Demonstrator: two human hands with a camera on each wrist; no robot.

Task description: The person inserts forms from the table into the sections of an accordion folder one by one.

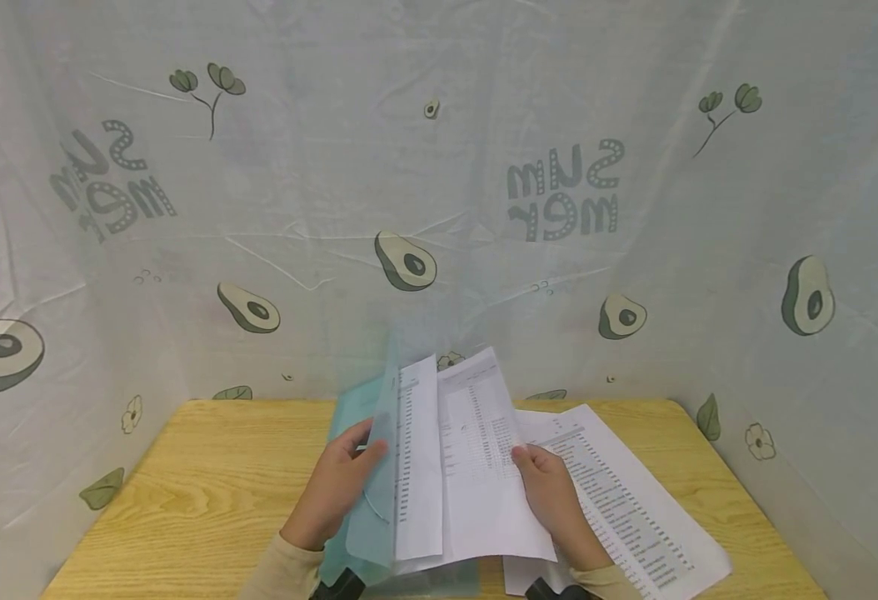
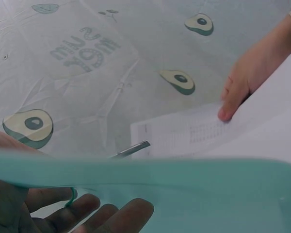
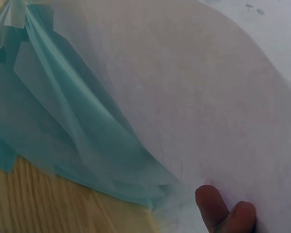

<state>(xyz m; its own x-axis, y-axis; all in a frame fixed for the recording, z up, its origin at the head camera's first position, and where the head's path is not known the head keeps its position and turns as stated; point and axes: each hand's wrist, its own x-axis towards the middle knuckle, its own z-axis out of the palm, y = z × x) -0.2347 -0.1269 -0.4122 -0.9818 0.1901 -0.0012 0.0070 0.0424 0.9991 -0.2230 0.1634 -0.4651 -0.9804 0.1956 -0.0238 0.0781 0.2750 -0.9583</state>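
Note:
My left hand (image 1: 332, 487) holds the raised cover of a translucent teal plastic folder (image 1: 379, 517) by its edge. In the left wrist view its fingers (image 2: 121, 218) show curled behind the plastic. A slim metal piece (image 2: 133, 149) sticks up past the folder's edge there. Between thumb and fingers my right hand (image 1: 555, 492) pinches the right side of a printed sheet (image 1: 484, 500), which stands tilted up at the folder. Another printed sheet (image 1: 418, 467) is just left of it, inside the cover. The right wrist view shows the sheet's blank back (image 3: 184, 97) and two fingertips (image 3: 213, 206).
More printed pages (image 1: 641, 500) lie fanned on the wooden table (image 1: 221, 475), under and to the right of my right hand. A pale curtain (image 1: 334, 167) with avocado prints hangs behind the table and at both sides.

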